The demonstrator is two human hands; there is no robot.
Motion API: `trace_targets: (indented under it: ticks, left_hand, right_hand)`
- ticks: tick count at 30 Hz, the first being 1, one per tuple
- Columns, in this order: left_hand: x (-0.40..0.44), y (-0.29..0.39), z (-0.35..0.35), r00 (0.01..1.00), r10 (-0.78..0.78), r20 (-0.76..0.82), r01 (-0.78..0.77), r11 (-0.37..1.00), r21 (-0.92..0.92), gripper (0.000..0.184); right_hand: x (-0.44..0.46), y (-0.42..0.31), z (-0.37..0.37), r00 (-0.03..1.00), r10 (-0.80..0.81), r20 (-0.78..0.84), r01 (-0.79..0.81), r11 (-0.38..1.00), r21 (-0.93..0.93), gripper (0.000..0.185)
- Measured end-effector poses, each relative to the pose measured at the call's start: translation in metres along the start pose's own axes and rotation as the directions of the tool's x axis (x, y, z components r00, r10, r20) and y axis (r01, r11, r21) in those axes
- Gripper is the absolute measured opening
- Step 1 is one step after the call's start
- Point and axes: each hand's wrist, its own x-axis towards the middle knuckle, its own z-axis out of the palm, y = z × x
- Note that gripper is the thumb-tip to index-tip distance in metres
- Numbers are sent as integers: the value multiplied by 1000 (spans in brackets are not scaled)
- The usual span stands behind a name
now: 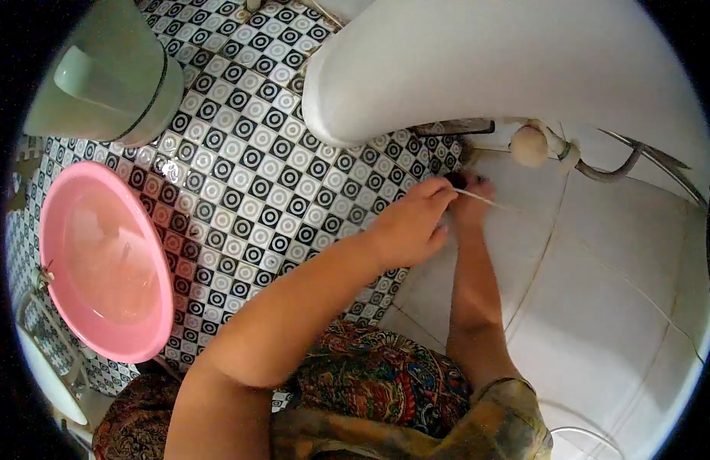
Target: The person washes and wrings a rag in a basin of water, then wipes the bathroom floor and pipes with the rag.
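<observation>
My left hand (415, 224) is closed, thumb and forefinger pinching a thin pale stick (481, 198) that points to the right. Behind it, my right hand (474, 205) is low by the corner where the patterned floor meets the white wall tiles. It is blurred and partly covered, but its fingers look curled round a small dark thing (456, 180) whose kind I cannot make out. Above both hands is the underside of a white curved ceramic fixture (416, 69), with a dark flat bar (454, 127) beneath its edge.
A pink basin (159, 307) with water in it stands on the black-and-white tiled floor (251, 192) at left. A pale green bin (102, 84) is at upper left. A round pipe fitting (530, 146) and a grey hose (612, 175) are on the right, by the white tiled wall (523, 253).
</observation>
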Motion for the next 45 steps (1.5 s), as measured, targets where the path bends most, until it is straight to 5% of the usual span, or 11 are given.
trace_targets:
  ticks: [1,3,5,10,11,16,20,27,29,38,45]
  left_hand:
    - [-1,-1,1,1000,-4,0,4,1000,3,46]
    - [-3,-4,4,999,41,-20,-41,999,17,46]
    - [-5,-4,4,999,24,-31,-23,999,25,46]
    - [-8,1,1,1000,2,-24,-1,999,33,49]
    - [-8,3,2,999,-3,-33,4,999,32,49]
    - [-10,7,9,999,-24,-31,24,1000,9,46]
    - [-15,5,9,999,-43,-11,44,999,29,51]
    - [-21,11,3,996,-79,31,78,996,38,52]
    - [-21,9,7,993,-101,60,99,994,39,53]
    - [-25,6,2,999,32,9,-33,995,97,50]
    - [-28,9,3,999,32,-7,-30,984,177,51]
  right_hand:
    - [12,2,1,1000,-2,2,2,1000,4,49]
    - [35,2,5,931,-92,-354,124,990,71,43]
    - [54,-7,17,919,-179,-351,217,973,73,45]
    - [89,-10,54,846,-530,60,522,800,-295,37]
    - [103,-18,48,859,-429,280,498,826,-264,30]
    - [108,-32,57,927,-234,292,342,844,-412,31]
    - [111,-17,81,983,-51,176,99,955,-279,39]
    - [86,16,49,933,12,360,168,869,-466,49]
    - [88,-1,24,893,-20,449,158,949,-272,46]
    - [63,16,39,796,26,604,137,965,-222,41]
    - [-4,0,19,536,-139,832,157,986,63,37]
